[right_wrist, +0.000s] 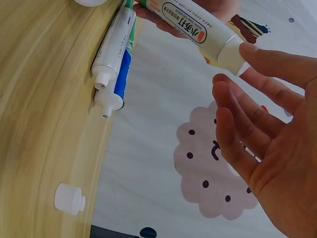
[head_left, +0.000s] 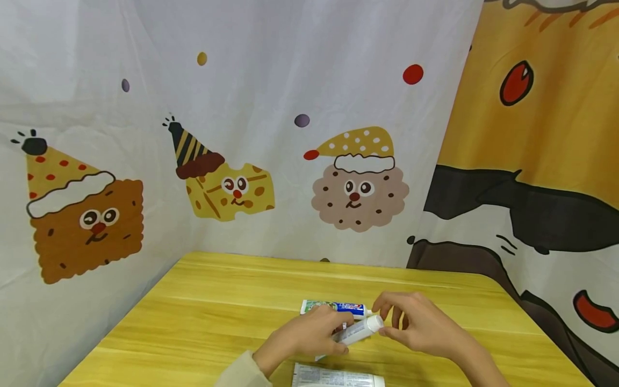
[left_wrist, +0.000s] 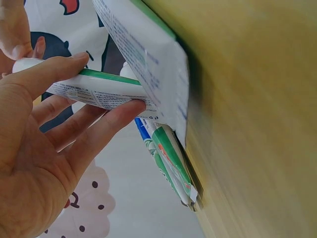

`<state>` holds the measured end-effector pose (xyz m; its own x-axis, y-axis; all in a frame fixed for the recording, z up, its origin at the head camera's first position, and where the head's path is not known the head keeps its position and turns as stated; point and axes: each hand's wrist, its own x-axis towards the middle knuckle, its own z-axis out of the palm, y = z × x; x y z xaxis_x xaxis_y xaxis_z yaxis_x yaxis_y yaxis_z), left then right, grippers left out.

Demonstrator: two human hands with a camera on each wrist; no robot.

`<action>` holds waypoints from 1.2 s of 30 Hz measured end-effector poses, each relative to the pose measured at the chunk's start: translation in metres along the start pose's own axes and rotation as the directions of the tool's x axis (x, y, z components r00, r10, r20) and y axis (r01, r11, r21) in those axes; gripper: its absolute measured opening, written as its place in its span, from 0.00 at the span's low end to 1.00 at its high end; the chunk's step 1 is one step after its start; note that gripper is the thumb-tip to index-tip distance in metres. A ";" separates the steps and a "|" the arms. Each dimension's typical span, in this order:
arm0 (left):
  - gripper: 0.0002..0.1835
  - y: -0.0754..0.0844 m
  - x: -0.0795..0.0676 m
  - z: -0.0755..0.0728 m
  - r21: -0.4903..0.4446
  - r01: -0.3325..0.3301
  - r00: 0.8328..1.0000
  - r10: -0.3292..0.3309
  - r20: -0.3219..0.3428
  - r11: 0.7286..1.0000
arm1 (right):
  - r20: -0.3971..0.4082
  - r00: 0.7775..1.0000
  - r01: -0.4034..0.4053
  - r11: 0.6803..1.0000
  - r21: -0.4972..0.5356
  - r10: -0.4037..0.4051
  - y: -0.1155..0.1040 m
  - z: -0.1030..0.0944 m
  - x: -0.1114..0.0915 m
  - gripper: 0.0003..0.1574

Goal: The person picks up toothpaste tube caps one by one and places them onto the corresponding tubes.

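Note:
My left hand [head_left: 314,330] holds a white and green toothpaste tube [right_wrist: 190,22] above the table, its fingers and thumb around the body. The tube's white cap [right_wrist: 232,55] points toward my right hand [head_left: 423,325]. My right thumb and index finger pinch the end of that cap, while the other fingers stay loosely bent. Behind the held tube, two toothpaste tubes lie side by side, a white one [right_wrist: 114,49] and a blue and green one [head_left: 355,309]. Both show bare nozzles in the right wrist view.
Nearer the person lies another white toothpaste tube [head_left: 333,376]. A loose white cap [right_wrist: 69,198] rests on the wooden table [head_left: 193,301]. A curtain [head_left: 271,70] printed with cartoon snacks hangs behind the table.

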<state>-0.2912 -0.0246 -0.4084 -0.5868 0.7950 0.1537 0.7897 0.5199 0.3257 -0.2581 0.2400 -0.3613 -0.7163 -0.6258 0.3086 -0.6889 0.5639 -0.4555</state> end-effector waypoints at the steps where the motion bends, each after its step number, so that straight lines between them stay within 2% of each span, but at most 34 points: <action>1: 0.13 0.000 0.000 0.000 -0.002 0.000 1.000 0.000 -0.001 1.000 | 0.002 1.000 0.003 1.000 0.002 -0.003 0.000 0.000 0.000 0.16; 13: 0.14 0.000 -0.001 0.001 0.002 0.005 1.000 -0.005 -0.005 1.000 | 0.010 0.999 -0.034 0.999 -0.015 0.034 0.001 0.001 0.002 0.07; 17: 0.14 0.000 -0.001 0.000 -0.001 0.005 1.000 -0.005 -0.002 1.000 | 0.009 0.999 -0.046 0.999 -0.024 0.046 0.001 0.001 0.001 0.08; 23: 0.13 -0.001 0.001 0.001 -0.004 0.011 1.000 -0.011 0.006 1.000 | 0.007 0.999 -0.042 0.999 -0.014 0.042 0.001 0.002 0.001 0.16; 36: 0.14 0.001 0.000 0.001 -0.007 0.023 1.000 -0.023 0.008 1.000 | 0.025 1.000 0.011 1.000 0.024 -0.012 0.004 0.003 0.001 0.16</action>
<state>-0.2907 -0.0237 -0.4089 -0.6031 0.7854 0.1393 0.7750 0.5356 0.3354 -0.2618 0.2402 -0.3652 -0.7051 -0.6456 0.2933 -0.6941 0.5438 -0.4717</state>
